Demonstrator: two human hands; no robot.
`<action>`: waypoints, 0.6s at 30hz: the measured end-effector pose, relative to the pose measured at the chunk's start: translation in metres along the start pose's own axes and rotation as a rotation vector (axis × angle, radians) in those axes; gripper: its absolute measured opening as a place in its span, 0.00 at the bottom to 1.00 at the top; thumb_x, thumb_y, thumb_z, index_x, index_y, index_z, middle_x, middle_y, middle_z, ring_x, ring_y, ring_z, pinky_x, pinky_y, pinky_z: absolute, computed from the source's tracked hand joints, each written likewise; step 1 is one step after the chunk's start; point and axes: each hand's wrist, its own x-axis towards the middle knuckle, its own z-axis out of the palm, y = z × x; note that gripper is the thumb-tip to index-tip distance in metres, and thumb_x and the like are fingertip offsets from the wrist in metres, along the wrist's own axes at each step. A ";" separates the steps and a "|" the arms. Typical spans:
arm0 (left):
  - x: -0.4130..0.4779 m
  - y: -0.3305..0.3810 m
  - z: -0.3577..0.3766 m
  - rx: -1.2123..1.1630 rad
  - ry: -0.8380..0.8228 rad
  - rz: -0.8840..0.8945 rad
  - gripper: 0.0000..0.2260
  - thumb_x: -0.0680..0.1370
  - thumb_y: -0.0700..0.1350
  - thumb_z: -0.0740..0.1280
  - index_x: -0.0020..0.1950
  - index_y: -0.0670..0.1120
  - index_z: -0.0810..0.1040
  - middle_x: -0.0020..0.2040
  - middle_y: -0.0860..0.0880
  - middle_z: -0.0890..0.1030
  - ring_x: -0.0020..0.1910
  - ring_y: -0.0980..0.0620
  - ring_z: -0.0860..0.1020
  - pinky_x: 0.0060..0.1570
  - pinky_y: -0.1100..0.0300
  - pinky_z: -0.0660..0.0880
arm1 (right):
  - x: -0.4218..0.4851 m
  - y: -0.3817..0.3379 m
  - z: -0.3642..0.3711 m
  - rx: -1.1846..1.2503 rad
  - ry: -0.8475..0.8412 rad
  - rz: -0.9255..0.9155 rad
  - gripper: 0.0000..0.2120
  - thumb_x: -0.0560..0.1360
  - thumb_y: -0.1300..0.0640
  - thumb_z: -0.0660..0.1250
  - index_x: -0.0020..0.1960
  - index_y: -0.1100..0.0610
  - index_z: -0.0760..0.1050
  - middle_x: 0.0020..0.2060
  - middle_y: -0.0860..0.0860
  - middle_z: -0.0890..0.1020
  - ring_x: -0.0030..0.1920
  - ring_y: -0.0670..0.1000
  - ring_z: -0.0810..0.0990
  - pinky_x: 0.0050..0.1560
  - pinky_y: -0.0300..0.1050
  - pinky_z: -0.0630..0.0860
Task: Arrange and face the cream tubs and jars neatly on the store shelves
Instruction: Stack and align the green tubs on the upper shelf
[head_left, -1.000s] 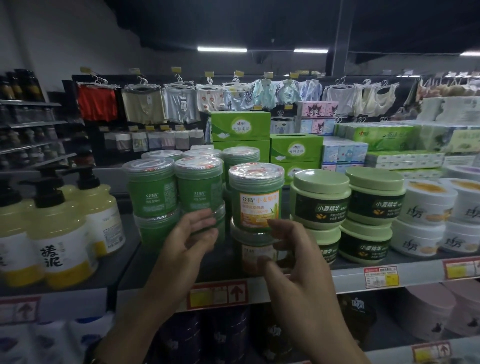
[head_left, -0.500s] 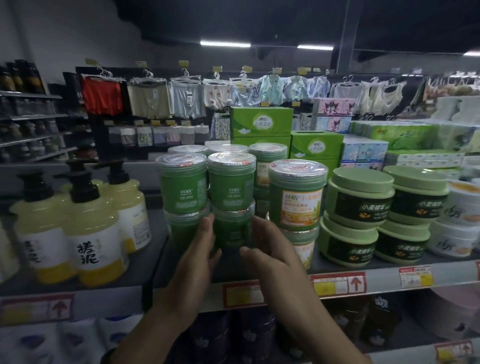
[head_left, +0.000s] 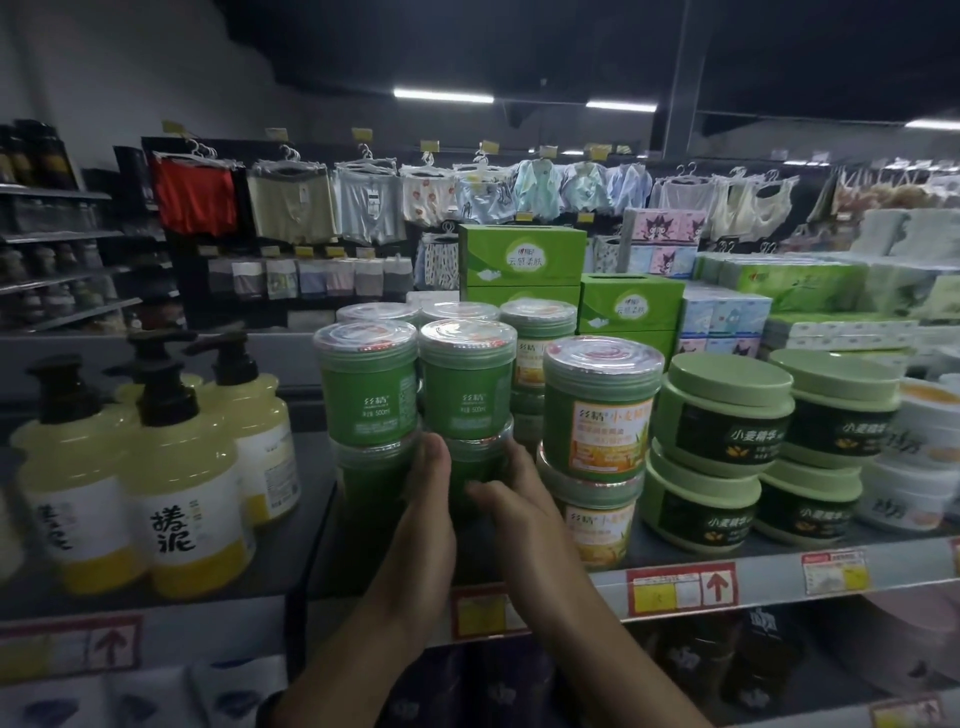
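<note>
Green cream jars with clear lids stand two high at the shelf's (head_left: 571, 582) middle. Both hands are at the lower green jar (head_left: 474, 462) of the second stack, under an upper green jar (head_left: 467, 387). My left hand (head_left: 423, 514) lies with straight fingers against that jar's left side, beside the left stack (head_left: 366, 395). On the jar's right side my right hand (head_left: 511, 501) curls its thumb and fingers round it. To the right stand an orange-labelled stack (head_left: 602, 415) and wide pale-green tubs (head_left: 724, 415).
Yellow pump bottles (head_left: 182, 488) stand on the shelf section to the left. White tubs (head_left: 919, 441) sit at the far right. Green tissue boxes (head_left: 522, 260) are stacked behind the jars. Price tags (head_left: 680, 590) line the shelf edge, with dark products on the shelf below.
Both hands have moved left from the orange-labelled stack to the lower jar of the second green stack. The view has shifted left and closer.
</note>
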 end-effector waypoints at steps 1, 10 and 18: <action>0.000 0.000 0.002 0.001 0.023 0.000 0.28 0.81 0.65 0.58 0.77 0.53 0.73 0.73 0.51 0.78 0.74 0.50 0.74 0.77 0.42 0.66 | 0.002 0.001 0.001 0.003 0.004 -0.001 0.28 0.70 0.48 0.67 0.70 0.38 0.75 0.67 0.49 0.82 0.66 0.51 0.83 0.69 0.62 0.78; -0.003 -0.003 0.006 0.099 0.032 -0.158 0.23 0.82 0.69 0.50 0.57 0.61 0.81 0.63 0.60 0.81 0.71 0.52 0.74 0.73 0.51 0.69 | 0.013 0.015 0.001 -0.003 -0.007 -0.060 0.29 0.73 0.41 0.65 0.74 0.34 0.70 0.78 0.50 0.73 0.81 0.54 0.66 0.76 0.63 0.69; -0.006 0.000 0.004 0.141 0.045 -0.146 0.25 0.78 0.75 0.53 0.61 0.64 0.82 0.65 0.62 0.81 0.70 0.56 0.76 0.74 0.49 0.69 | 0.014 0.019 0.004 0.017 0.006 -0.086 0.30 0.75 0.42 0.66 0.77 0.35 0.68 0.79 0.49 0.72 0.78 0.51 0.72 0.75 0.61 0.71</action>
